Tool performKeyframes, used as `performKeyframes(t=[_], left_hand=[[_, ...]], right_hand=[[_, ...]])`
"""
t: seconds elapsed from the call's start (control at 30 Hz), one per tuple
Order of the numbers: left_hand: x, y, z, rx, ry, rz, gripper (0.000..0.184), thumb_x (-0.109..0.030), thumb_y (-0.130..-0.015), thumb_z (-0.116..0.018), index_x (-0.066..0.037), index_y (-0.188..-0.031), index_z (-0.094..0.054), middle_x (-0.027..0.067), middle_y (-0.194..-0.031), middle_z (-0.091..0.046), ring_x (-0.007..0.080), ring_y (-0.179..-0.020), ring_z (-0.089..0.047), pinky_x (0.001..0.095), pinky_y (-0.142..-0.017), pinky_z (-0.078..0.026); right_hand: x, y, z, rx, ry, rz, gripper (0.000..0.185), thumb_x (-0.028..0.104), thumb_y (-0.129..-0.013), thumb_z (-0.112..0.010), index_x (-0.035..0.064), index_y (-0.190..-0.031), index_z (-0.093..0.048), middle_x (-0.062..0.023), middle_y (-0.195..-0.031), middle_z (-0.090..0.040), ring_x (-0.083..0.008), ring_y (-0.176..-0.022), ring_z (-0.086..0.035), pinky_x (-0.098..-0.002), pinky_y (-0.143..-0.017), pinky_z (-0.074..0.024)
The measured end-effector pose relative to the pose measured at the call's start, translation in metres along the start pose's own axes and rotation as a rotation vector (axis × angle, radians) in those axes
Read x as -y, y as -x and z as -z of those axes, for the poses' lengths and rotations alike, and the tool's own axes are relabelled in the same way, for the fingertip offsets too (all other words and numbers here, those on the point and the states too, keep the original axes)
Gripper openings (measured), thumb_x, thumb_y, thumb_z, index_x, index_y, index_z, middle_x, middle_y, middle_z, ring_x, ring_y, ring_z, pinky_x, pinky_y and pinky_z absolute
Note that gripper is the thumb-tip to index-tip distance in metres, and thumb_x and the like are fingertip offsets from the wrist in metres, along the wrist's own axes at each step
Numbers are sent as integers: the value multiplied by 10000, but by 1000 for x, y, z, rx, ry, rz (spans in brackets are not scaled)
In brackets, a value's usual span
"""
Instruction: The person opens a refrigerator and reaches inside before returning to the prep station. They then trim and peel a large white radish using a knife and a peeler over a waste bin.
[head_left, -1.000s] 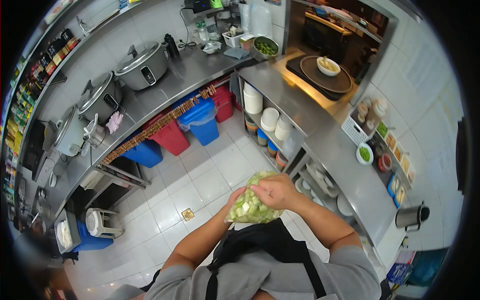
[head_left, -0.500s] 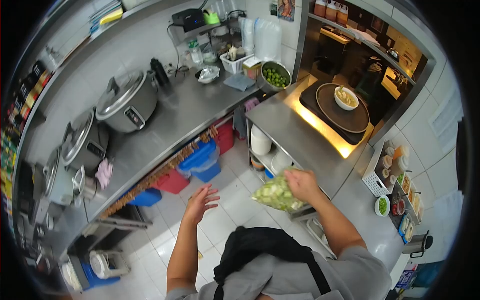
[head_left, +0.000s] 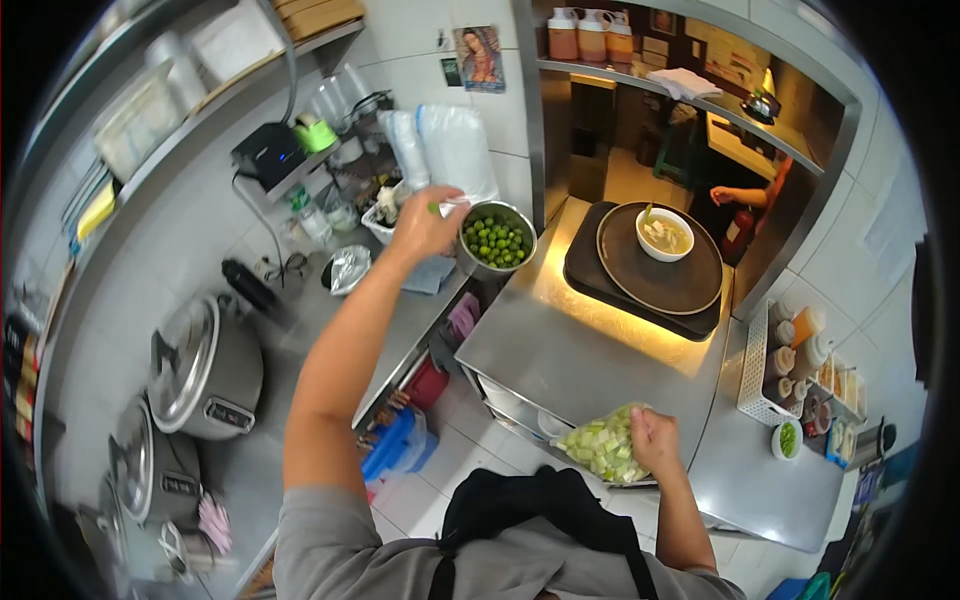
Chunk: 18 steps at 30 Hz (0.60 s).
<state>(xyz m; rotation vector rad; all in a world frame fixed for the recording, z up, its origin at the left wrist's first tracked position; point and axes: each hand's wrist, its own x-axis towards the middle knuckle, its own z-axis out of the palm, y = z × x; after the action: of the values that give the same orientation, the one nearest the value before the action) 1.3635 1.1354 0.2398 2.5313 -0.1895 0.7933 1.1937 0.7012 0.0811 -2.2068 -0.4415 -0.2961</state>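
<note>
The right hand (head_left: 655, 442) gripped a clear bag (head_left: 603, 443) of chopped vegetables (head_left: 612, 460) near the steel bench (head_left: 555, 340). Farther off, the left hand (head_left: 428, 225) was beside a metal bowl (head_left: 478, 264) of limes (head_left: 496, 240); I couldn't tell if its grip was closed.

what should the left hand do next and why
Probably shift the left hand slightly over the metal bowl: it appears close to the rim, the round green fruits look within reach, and the right hand holds the bag of chopped pieces.
</note>
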Motion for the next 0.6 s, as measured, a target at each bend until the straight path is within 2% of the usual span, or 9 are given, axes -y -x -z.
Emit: performKeyframes(t=[0.07,0.23,0.33,0.37,0.4,0.47,0.53,0.57,0.6], left_hand=[[31,-61,-9,-125,-63,-182,266,-230,-830,-674,-63,-1034,-709,172,-1009,-695,361,-960,-645,422,-828,-515],[87,-188,-39,-40,-361,-156,407,-289,-824,-687,-135,-1200,-652,143,-1104,-676,321,-1072,-602,472,-909,-461],[116,-231,-70,-78,-382,-289,461,-329,-824,-687,-162,-1249,-630,138,-1097,-668,316,-1089,-589,485,-929,-442],[125,-244,-80,-119,-410,-353,361,-340,-829,-680,-141,-1130,-684,142,-973,-684,336,-984,-628,476,-861,-482],[134,-256,-85,-105,-380,-370,361,-340,-829,-680,-141,-1130,-684,142,-973,-684,336,-984,-628,476,-861,-482],[144,-286,-86,84,-414,-391,230,-335,-847,-654,-130,-930,-718,164,-865,-688,382,-857,-651,487,-770,-512],[153,-295,-91,84,-223,-377,225,-322,-849,-640,-116,-779,-697,187,-783,-674,415,-768,-648,497,-705,-522],[157,-297,-90,79,-213,-383,213,-313,-854,-629,-125,-788,-701,193,-792,-674,415,-785,-647,498,-711,-519],[159,-298,-88,68,-205,-389,203,-305,-860,-617,-133,-797,-706,199,-801,-674,415,-803,-647,499,-717,-516]], right_hand=[[5,-7,-4,-41,50,-39,424,202,-924,-595,36,-564,-446,-181,-506,-449,-390,-443,-450,-435,-443,-355],[20,-6,-15,-175,112,-155,427,201,-930,-585,33,-563,-448,-181,-503,-447,-385,-439,-451,-436,-439,-353],[34,5,-37,-258,194,-300,437,206,-938,-578,33,-559,-446,-178,-495,-447,-372,-428,-453,-427,-432,-349],[44,9,-44,-305,245,-373,443,207,-942,-574,34,-556,-442,-174,-491,-447,-364,-424,-454,-422,-429,-345],[51,15,-52,-348,298,-446,449,208,-946,-569,35,-553,-438,-169,-487,-446,-356,-419,-454,-416,-425,-341],[59,25,-70,-411,321,-514,454,202,-951,-560,35,-549,-431,-166,-477,-436,-342,-404,-448,-409,-419,-334],[77,32,-87,-472,302,-634,455,200,-953,-555,33,-550,-427,-169,-469,-425,-336,-398,-443,-408,-418,-332],[83,35,-97,-494,317,-642,486,238,-987,-518,9,-565,-444,-102,-444,-359,-132,-433,-325,-359,-418,-287],[87,37,-107,-514,331,-676,486,238,-987,-518,9,-565,-444,-102,-444,-359,-132,-433,-325,-359,-418,-287]])
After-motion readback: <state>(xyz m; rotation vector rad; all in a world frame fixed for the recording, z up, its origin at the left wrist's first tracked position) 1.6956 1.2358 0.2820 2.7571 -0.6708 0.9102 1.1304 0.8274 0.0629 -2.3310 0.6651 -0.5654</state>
